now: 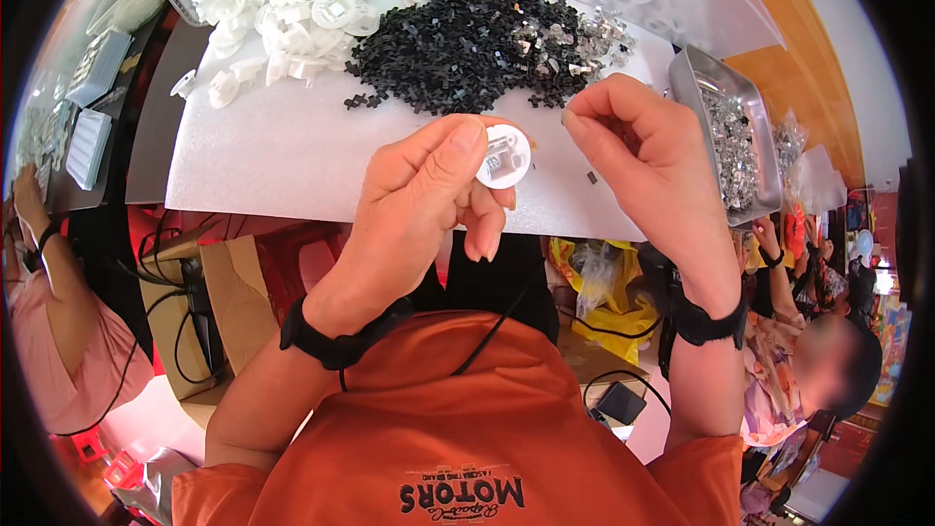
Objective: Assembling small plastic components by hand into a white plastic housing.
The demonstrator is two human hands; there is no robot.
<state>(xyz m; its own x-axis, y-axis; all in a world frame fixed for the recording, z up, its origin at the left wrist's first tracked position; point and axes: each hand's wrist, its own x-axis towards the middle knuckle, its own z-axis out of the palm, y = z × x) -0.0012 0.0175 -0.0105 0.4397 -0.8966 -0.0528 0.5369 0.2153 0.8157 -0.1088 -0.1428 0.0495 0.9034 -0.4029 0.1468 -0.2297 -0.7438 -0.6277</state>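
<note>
Between the thumb and fingers of my left hand [414, 180] is a round white plastic housing [516, 160], its hollow side with small inner parts facing up. My right hand [653, 146] hovers a little to its right, thumb and forefinger pinched together; whatever they might hold is too small or hidden to tell. Just beyond both hands lies a heap of small black plastic pieces [438, 44]. Shiny metal pieces [594, 44] are spread over its right end. One small dark piece [591, 177] rests on the white foam sheet [292, 161] below my right fingertips.
White plastic parts [292, 5] pile up at the back left. A metal tray [771, 170] of small metal pieces stands at the right edge. Beneath the table are a cardboard box [234, 297] and a yellow bag [618, 317]. Other people sit at both sides.
</note>
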